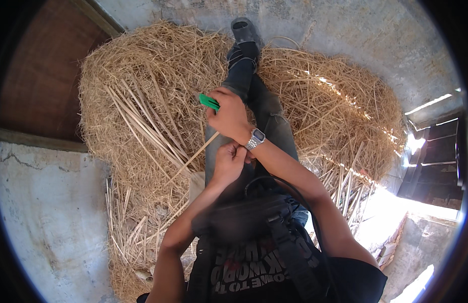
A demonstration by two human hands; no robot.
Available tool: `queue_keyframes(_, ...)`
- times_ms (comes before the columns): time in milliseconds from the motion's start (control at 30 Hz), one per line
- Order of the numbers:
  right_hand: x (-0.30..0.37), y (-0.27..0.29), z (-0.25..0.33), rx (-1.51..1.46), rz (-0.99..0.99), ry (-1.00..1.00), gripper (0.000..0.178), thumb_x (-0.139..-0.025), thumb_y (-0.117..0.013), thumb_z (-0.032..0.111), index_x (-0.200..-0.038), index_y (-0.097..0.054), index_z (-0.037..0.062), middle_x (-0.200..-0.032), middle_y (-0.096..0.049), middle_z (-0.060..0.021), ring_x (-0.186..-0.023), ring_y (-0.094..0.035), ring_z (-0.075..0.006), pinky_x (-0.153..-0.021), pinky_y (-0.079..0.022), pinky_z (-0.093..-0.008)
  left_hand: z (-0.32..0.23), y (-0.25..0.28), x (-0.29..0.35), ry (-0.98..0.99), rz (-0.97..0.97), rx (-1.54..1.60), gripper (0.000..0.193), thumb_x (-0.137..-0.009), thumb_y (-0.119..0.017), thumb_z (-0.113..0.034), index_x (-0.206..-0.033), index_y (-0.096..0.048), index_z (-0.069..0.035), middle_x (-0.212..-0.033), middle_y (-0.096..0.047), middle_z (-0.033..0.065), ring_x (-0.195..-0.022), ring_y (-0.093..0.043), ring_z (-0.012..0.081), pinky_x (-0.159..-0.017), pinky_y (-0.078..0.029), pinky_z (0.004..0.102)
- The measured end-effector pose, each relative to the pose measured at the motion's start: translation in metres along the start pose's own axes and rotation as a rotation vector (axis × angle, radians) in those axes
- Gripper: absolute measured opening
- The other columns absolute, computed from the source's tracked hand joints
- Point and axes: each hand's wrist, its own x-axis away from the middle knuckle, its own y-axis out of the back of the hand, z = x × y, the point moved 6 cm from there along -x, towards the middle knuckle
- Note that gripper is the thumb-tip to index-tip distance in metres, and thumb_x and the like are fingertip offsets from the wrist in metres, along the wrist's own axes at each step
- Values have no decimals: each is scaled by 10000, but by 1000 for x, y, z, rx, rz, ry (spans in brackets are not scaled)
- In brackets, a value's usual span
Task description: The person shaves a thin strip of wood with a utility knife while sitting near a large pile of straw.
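Observation:
My right hand (229,117), with a silver watch (255,138) on its wrist, is closed around a green utility knife (209,101). It is over my legs, farther out than the left hand. My left hand (229,164) is closed, fingers curled, just below the right wrist. What its fingers hold, if anything, is hidden there. A thin pale strip (196,154), like split cane or bamboo, slants from under my right hand down to the left across my thigh. Which hand holds it, if either, I cannot tell.
Dry straw (163,60) is heaped on both sides of my outstretched legs (269,116). Several long pale strips (143,118) lie on the left heap. A concrete wall (335,25) stands beyond my feet, a brown panel (47,70) at the left, dark slats (435,156) at the right.

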Motion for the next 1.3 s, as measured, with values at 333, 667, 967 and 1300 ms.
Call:
queue_keyframes(333,-4,13,-13,-196,-71,-86,99,-802,-677,46,-884,-732,30,-860,-694,-173,-705,-682,-328,-669,-510,-436,1,-2,-1,-93,76,0,273,-1078,-450,-175,-1034,-656,-2,-793,-679,28,-692,-610,77,-642,-476,232)
queue_keyframes(667,-3,3,-56,-553,-45,-442,57,-832,-692,64,-862,-740,63,-855,-718,-115,-613,-636,-223,-612,-501,-353,8,3,2,-164,69,110,268,-1075,-474,-156,-974,-657,12,-773,-663,43,-685,-605,84,-627,-466,236)
queue_keyframes(967,-2,18,-25,-1929,197,-690,120,-905,-625,-4,-992,-650,76,-1022,-663,-41,-484,-377,-21,-533,-362,-246,50,10,-14,24,79,141,252,-1074,-530,-206,-985,-671,-17,-768,-669,39,-666,-605,97,-598,-482,256)
queue_keyframes(1300,91,26,54,-1305,1526,-280,251,-901,-769,243,-1009,-717,22,-805,-693,-58,-581,-570,-54,-489,-388,-219,-37,39,-74,-425,113,-127,174,-1048,-607,-149,-1091,-701,-9,-951,-658,49,-687,-636,110,-603,-513,263)
